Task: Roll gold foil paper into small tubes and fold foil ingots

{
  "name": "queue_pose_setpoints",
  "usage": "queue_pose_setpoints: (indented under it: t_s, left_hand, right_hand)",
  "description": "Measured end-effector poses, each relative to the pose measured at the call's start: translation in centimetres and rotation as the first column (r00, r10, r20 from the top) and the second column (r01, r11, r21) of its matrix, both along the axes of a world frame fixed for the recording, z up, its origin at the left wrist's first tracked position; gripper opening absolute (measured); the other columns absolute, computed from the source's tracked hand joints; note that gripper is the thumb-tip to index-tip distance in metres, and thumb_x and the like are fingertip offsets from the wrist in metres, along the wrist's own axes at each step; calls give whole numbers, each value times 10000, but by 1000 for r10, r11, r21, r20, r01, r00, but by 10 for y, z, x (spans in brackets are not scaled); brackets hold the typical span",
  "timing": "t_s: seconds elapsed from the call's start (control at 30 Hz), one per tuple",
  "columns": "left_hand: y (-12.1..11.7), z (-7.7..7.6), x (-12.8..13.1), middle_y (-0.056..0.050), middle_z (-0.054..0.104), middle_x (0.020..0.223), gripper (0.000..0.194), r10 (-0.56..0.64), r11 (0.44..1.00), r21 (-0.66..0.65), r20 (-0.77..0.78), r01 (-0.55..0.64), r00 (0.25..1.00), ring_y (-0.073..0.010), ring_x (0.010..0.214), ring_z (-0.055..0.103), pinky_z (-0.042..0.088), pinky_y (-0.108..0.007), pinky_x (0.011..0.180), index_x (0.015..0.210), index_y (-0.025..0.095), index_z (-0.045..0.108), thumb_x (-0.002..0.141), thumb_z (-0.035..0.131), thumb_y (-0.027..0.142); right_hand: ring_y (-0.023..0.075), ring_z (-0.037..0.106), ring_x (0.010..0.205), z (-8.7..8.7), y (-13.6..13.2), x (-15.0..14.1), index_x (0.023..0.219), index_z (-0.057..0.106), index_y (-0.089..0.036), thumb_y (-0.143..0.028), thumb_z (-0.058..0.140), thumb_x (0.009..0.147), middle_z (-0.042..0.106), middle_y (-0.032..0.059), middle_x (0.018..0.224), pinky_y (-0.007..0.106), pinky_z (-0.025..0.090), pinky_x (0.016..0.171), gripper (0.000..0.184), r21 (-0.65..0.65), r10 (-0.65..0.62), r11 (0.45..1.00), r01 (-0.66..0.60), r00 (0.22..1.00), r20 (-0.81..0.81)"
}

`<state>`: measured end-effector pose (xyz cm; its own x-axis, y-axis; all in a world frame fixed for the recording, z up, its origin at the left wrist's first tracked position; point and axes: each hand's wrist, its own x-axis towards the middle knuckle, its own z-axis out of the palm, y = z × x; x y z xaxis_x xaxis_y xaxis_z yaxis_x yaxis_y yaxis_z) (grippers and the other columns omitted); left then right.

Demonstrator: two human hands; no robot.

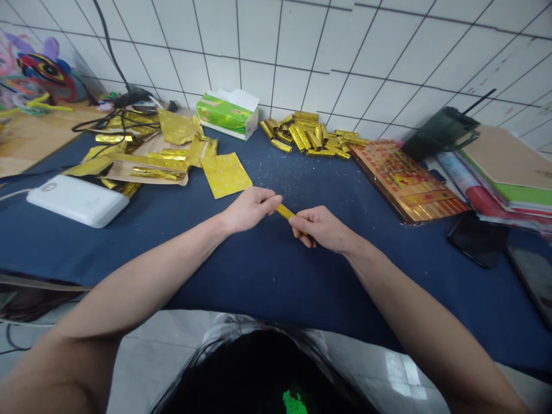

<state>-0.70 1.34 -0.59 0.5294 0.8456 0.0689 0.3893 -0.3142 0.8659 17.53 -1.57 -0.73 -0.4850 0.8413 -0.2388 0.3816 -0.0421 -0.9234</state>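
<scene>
A narrow gold strip (285, 211) is above the blue cloth (276, 276); the left hand (253, 208) grasps one end, the right hand (319, 227) the other. Near the left hand lies a gold sheet (226, 175); the gold rolls (308, 135) lie farther, by the wall.

Even light, stretched blurry edges

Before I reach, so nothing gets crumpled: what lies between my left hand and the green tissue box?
The head view shows a square yellow sheet on blue cloth.

Both hands (282, 215) pinch a narrow gold strip (285, 211) above the blue cloth (263, 270).
</scene>
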Motion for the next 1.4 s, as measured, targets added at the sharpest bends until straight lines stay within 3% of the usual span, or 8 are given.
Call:
queue_pose_setpoints:
  t_s: [0.33,0.47,0.53,0.63,0.73,0.8,1.1,1.4]
  left_hand:
    - [15,-2,-11,58,357,444,366,78,997,-20,121,-76,990,-44,399,288,214,-199,409,538,168,385,846,420,362]
    - [21,-5,-14,53,387,435,382,97,994,-60,171,-88,980,-41,395,320,224,-191,413,544,160,416,843,451,394]
    - [21,-4,-14,52,397,416,398,127,988,-112,177,-108,976,-41,384,331,227,-192,416,553,154,452,843,455,426]
    - [20,-2,-14,44,396,376,474,163,972,-193,158,-132,974,-47,364,347,260,-197,433,544,147,491,864,390,482]
    - [19,1,-14,33,404,368,518,133,956,-276,115,-97,984,-51,355,358,289,-203,447,535,143,504,884,335,486]
    - [19,1,-14,33,412,384,479,99,946,-317,86,-67,991,-51,359,359,284,-203,445,548,142,504,892,348,437]
    - [6,-1,-6,38,499,538,241,9,996,93,-161,6,987,-72,503,420,316,-201,515,623,151,500,823,461,279]
    - [-13,-7,7,40,527,577,226,-52,996,66,-65,56,997,-79,548,445,340,-205,542,645,153,503,809,474,305]
  right_hand:
    - [50,334,353,-2,2,4,561,515,-168,-457,456,825,416,-62,386,203,256,399,396,82,-41,996,42,999,-19]
    - [60,329,382,-3,2,4,564,490,-174,-419,418,850,393,-61,416,211,252,421,384,273,-86,960,58,992,94]
    - [69,360,417,-5,1,4,560,478,-173,-388,400,867,408,-49,450,219,272,459,382,471,-143,882,21,964,226]
    - [94,434,497,-8,1,5,578,492,-168,-349,383,887,500,-11,533,238,273,504,375,748,-304,651,-132,857,416]
    - [116,492,570,-11,2,8,627,536,-164,-346,360,907,579,24,617,250,276,524,377,832,-418,472,-291,757,502]
    - [126,517,602,-11,3,10,655,557,-164,-352,349,914,601,34,646,252,291,541,382,837,-447,439,-326,730,518]
    - [142,551,664,-6,1,5,840,601,-188,-504,410,853,635,30,768,250,352,598,370,696,-295,715,-70,872,390]
    - [86,396,489,-3,-5,-2,640,525,-176,-337,430,861,467,-32,531,231,274,518,290,509,-34,843,-176,926,376]
